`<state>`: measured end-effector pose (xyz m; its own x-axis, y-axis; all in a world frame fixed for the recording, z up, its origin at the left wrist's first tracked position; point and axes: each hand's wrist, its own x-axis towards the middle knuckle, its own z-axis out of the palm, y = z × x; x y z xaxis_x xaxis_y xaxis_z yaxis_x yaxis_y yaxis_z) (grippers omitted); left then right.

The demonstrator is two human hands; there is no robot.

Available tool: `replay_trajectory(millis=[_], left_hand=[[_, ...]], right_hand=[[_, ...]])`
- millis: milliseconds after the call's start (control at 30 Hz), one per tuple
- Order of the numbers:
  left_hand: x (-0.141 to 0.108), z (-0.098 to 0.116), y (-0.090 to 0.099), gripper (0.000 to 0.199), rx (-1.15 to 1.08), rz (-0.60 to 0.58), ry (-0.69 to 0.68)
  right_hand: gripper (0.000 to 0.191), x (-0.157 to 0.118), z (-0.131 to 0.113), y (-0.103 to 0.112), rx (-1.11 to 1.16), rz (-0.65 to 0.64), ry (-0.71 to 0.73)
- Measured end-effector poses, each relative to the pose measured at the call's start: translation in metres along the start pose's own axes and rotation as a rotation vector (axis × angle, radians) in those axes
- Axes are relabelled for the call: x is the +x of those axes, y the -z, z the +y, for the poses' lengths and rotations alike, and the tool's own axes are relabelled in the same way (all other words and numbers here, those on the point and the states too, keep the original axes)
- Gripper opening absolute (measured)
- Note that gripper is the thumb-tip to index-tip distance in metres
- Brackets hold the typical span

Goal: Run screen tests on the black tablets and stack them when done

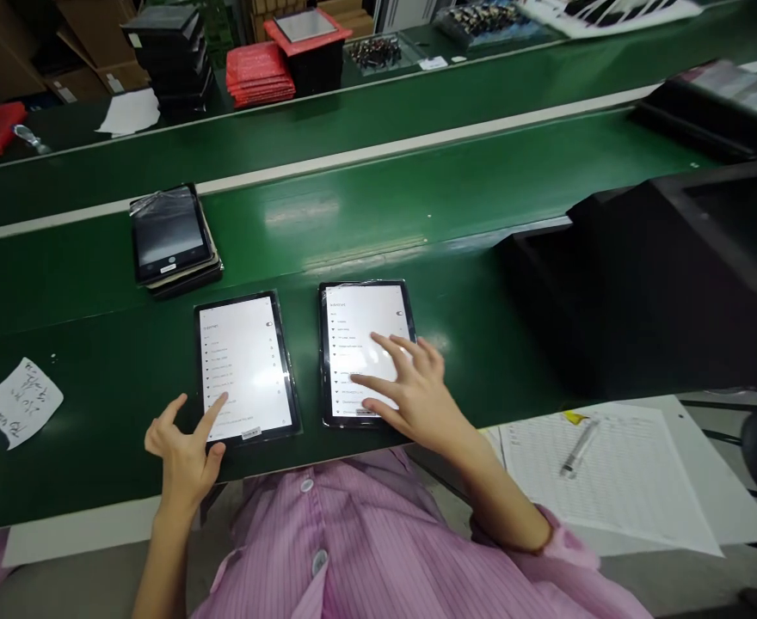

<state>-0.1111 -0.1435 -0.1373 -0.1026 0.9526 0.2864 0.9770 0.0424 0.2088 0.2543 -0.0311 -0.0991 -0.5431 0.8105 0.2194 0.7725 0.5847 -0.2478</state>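
Observation:
Two tablets lie side by side on the green bench, their lit screens showing a page headed Internet with a list. Over the lower left edge of the left tablet [244,357] is my left hand [188,451], fingers apart, its index finger at the screen. My right hand [414,387] is spread above the right tablet [353,335] and hides part of its list; it holds nothing. Whether the fingertips touch the glass is hard to tell. Behind the left tablet sits a stack of dark tablets [170,232], screen off.
Black bins [668,275] stand at the right. A handwritten note [23,402] lies at the left. Below the bench edge at right are a printed sheet [617,481] and a pen [580,449]. Red pouches [259,73] and black stacked items [170,56] line the back shelf.

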Motion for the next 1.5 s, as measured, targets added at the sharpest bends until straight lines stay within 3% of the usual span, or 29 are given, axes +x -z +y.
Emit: replay_trajectory(millis=[100, 200, 300, 433, 567, 800, 1000, 1500], left_hand=[[-0.006, 0.003, 0.004, 0.092, -0.111, 0.016, -0.034], [-0.005, 0.002, 0.007, 0.094, -0.237, 0.080, 0.056], [0.000, 0.000, 0.005, 0.092, -0.313, 0.043, 0.091], [0.003, 0.001, 0.001, 0.086, -0.381, 0.014, 0.026], [0.002, 0.006, 0.001, 0.086, -0.358, 0.015, 0.041], [0.005, 0.009, 0.005, 0.077, -0.220, -0.064, 0.101], [0.009, 0.004, 0.007, 0.084, -0.309, -0.008, 0.126], [0.032, 0.012, 0.018, 0.096, -0.143, -0.103, 0.084]], right_hand=[[0.038, -0.025, 0.023, 0.008, -0.010, 0.091, -0.085], [0.044, -0.039, 0.032, 0.010, 0.023, 0.126, -0.119], [0.044, -0.034, 0.022, 0.003, 0.019, 0.095, -0.090], [0.045, -0.016, 0.000, -0.007, 0.017, 0.052, -0.011], [0.049, -0.006, -0.007, -0.011, 0.032, 0.061, 0.026], [0.044, -0.005, -0.001, -0.014, -0.019, 0.027, -0.078], [0.046, -0.010, 0.005, -0.008, -0.007, 0.163, -0.143], [0.045, 0.010, 0.003, -0.014, -0.040, -0.005, -0.153]])
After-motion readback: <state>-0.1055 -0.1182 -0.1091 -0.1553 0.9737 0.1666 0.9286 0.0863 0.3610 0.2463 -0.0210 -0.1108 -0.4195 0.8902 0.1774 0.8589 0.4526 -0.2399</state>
